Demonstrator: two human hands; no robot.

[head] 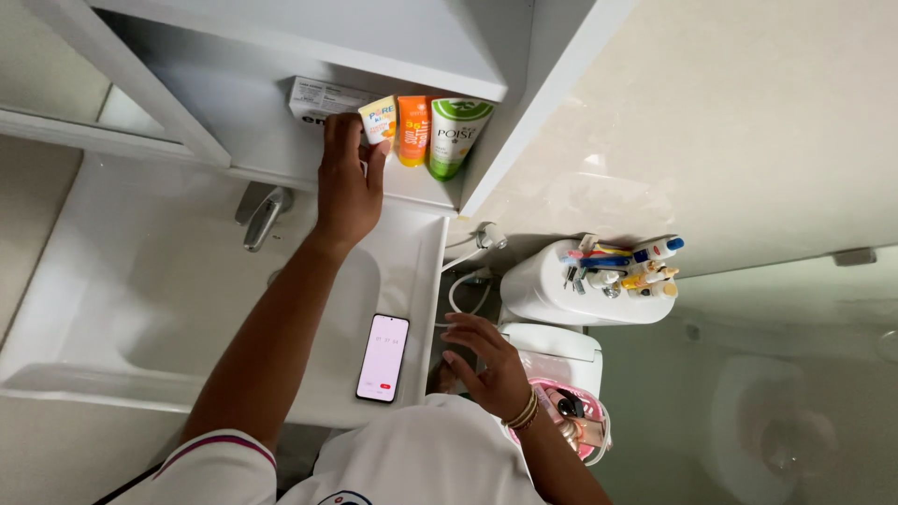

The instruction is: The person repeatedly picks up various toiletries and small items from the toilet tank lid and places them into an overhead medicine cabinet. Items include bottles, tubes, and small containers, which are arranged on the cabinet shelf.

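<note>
The small yellow-and-white plastic tube (380,120) stands on the lower shelf of the white wall cabinet (281,140), which serves as the landmark here. The left hand (347,178) is raised to that shelf; its fingertips (372,154) touch the lower part of the small tube, with the thumb on one side and the remaining fingers on the other (whether the grip is fully closed on the tube cannot be determined from this view).

Just beside the small tube, toward the cabinet's side wall, stands an orange plastic tube (413,130), and beyond it a larger green-and-white plastic tube (455,136), nearest that wall. On the opposite side of the small tube, partly behind the left hand, lies a white rectangular cardboard box (318,98).

Below the cabinet sits the white ceramic washbasin (140,281) with a chrome tap (263,217). A black-framed smartphone with a lit pink screen (383,357) lies flat on the basin's edge.

The right hand (486,360) hovers well apart from the cabinet, fingers spread and holding nothing, above a pink open toiletry bag (572,416). Near it, a white toilet cistern (543,290) carries a cluster of small bottles and toothbrushes (622,266).
</note>
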